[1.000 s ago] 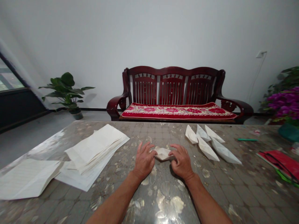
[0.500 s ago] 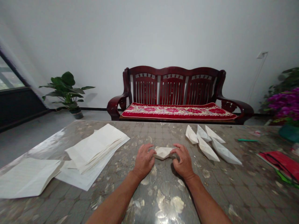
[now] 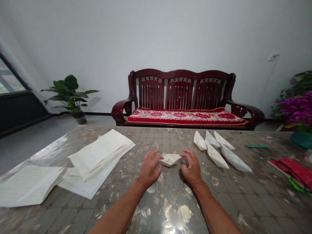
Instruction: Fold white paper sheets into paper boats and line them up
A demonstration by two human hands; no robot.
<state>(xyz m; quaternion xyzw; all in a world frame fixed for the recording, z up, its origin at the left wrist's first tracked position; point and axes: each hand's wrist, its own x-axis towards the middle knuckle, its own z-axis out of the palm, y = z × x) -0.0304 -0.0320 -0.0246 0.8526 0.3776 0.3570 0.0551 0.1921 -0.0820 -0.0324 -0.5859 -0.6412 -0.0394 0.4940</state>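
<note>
A small folded paper boat [image 3: 171,160] stands on the table in front of me, its pointed ends to the left and right. At its left end, the fingertips of my left hand [image 3: 150,167] just touch or nearly touch the paper. My right hand [image 3: 191,165] is at the other end, index fingertip close against the tip. Both hands have curved fingers with the thumbs held apart, and neither is wrapped round the boat. Several finished paper boats [image 3: 216,156] sit in a group to the right of my right hand.
A stack of paper sheets [image 3: 102,156] and a folded sheet [image 3: 26,185] lie on the left of the patterned table [image 3: 117,208]. To the right are a green pen [image 3: 258,146] and a red book [image 3: 292,170] with a dark cord-like item. A wooden bench [image 3: 180,94] stands behind.
My fingers have eased slightly outward from the boat's ends, so more of its tips shows. The boat stays in about the same place.
</note>
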